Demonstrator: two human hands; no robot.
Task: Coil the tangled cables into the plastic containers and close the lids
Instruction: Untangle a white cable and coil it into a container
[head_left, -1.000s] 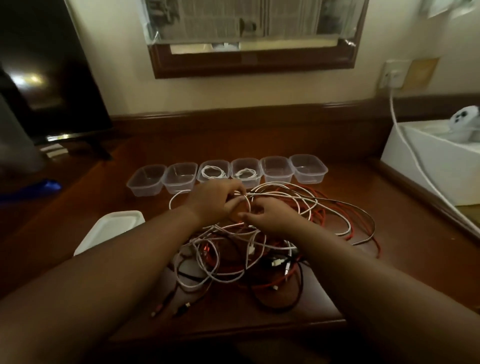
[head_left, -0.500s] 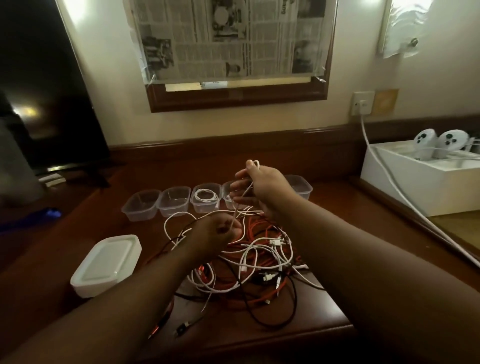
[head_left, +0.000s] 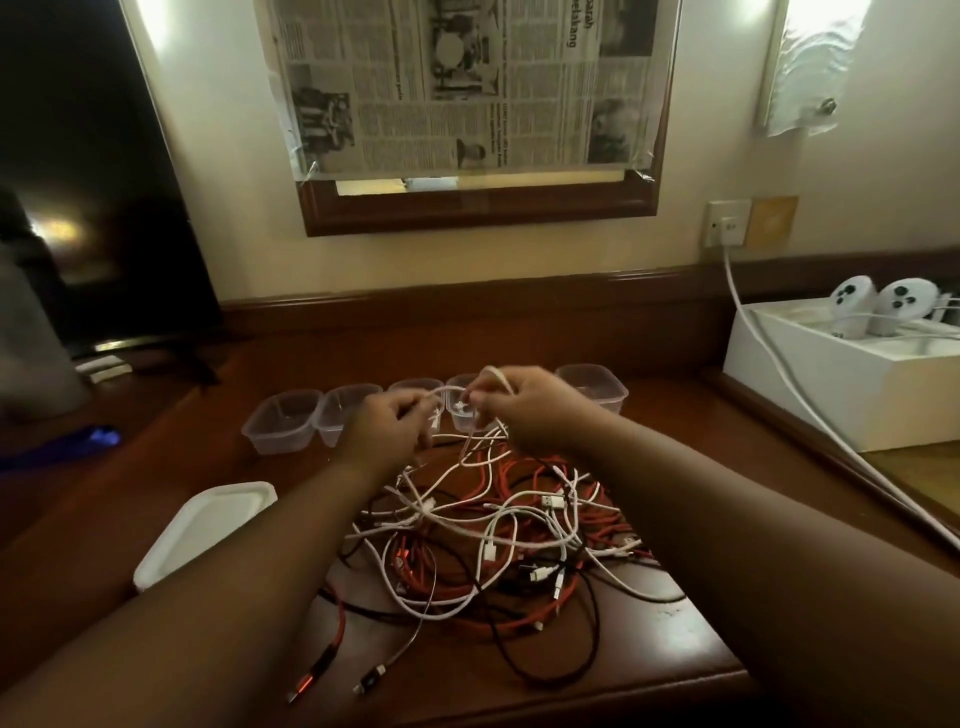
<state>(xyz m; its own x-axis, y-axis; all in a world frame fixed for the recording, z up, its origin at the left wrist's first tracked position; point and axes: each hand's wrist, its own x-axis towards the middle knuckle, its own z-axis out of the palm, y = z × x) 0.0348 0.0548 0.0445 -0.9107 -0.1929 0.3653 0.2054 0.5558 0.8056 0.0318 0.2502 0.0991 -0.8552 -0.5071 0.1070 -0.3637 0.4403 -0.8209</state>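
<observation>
a: where are the hands?
b: left hand (head_left: 387, 428) and right hand (head_left: 524, 410) each pinch one thin white cable (head_left: 457, 391), at twelve o'clock above the tangled red, white and black cables (head_left: 498, 530) on the brown wooden counter (head_left: 670, 644).
a: containers?
b: clear plastic tubs (head_left: 283, 421) in a row behind.

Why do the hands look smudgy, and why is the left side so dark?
Head view: the left hand and right hand are motion-blurred while holding the white cable; light falls on the wall, leaving the television side in shadow; wide-angle distortion bends the edges.
</observation>
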